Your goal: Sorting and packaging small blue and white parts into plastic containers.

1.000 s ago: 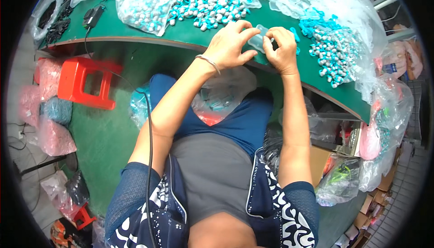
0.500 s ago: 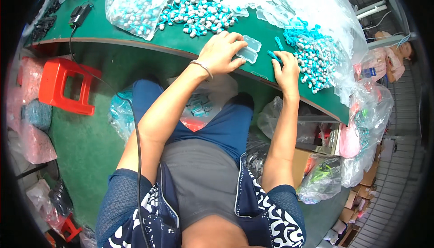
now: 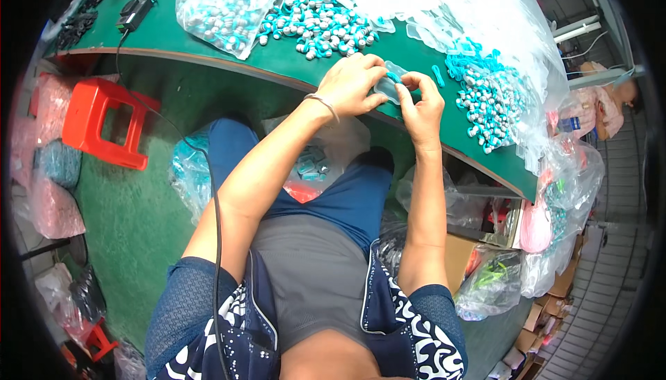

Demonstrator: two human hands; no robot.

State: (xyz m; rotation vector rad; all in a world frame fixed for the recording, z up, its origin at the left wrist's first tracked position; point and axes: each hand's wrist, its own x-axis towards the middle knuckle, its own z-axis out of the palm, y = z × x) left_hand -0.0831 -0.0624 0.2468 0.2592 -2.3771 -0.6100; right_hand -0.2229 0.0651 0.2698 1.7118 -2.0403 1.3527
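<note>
At the table's front edge my left hand [image 3: 352,83] grips a small clear plastic case [image 3: 386,90] by its left side, fingers closed. My right hand [image 3: 422,108] is closed in a pinch on a small teal cord bundle [image 3: 393,77], held over the case and partly hidden by the fingers. Just right of that hand, another teal cord bundle [image 3: 438,75] lies on the green table [image 3: 277,68]. Farther right is a pile of teal cords with grey-and-teal beads [image 3: 489,106]. Behind my left hand spreads a heap of similar beaded pieces [image 3: 322,23].
A clear bag of beaded pieces [image 3: 225,16] stands at the back left, near a black power adapter [image 3: 134,14] with a hanging cable. Below are a red stool [image 3: 107,123] and a bag of teal items [image 3: 312,165] between my legs. Another person [image 3: 590,111] appears at the far right.
My right hand has moved left from the table, bringing a teal cord bundle to the clear case. My left hand stays at the case. The view has shifted slightly.
</note>
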